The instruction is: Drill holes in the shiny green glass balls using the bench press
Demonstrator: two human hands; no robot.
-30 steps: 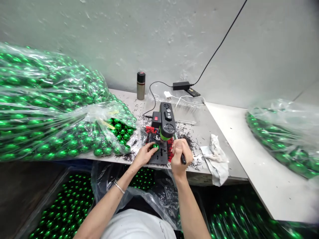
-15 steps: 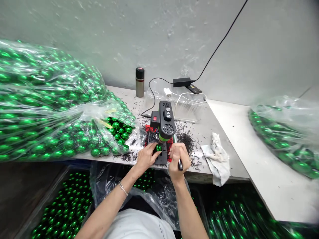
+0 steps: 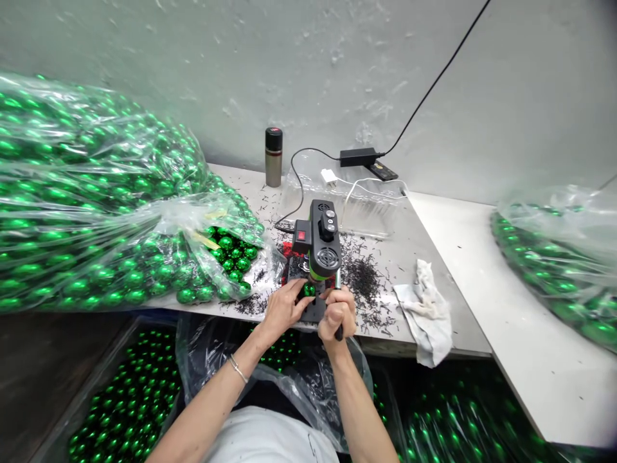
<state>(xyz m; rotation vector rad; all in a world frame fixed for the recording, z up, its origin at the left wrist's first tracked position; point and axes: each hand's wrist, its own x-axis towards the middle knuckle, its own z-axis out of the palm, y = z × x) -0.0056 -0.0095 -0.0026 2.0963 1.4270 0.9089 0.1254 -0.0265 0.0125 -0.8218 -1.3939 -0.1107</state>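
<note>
A small black bench drill press (image 3: 325, 241) with a red switch stands near the table's front edge. Under its head a shiny green ball (image 3: 309, 289) sits over the black base plate (image 3: 314, 312). My left hand (image 3: 282, 307) pinches the ball from the left between thumb and fingers. My right hand (image 3: 337, 313) is wrapped round the black-gripped lever (image 3: 339, 332) on the machine's right side. Exactly where the tool meets the ball is hidden by the head.
Black shavings (image 3: 361, 280) lie round the machine. A clear bag of green balls (image 3: 96, 212) fills the left side, another bag (image 3: 554, 270) the right. Behind stand a flask (image 3: 274, 157), a power adapter (image 3: 359, 157) and a clear plastic tray (image 3: 371, 222). A crumpled cloth (image 3: 427, 315) hangs over the front edge.
My right hand has swung the lever a little inward, nearer the machine. My left hand still pinches the ball in place. The whole view has shifted slightly.
</note>
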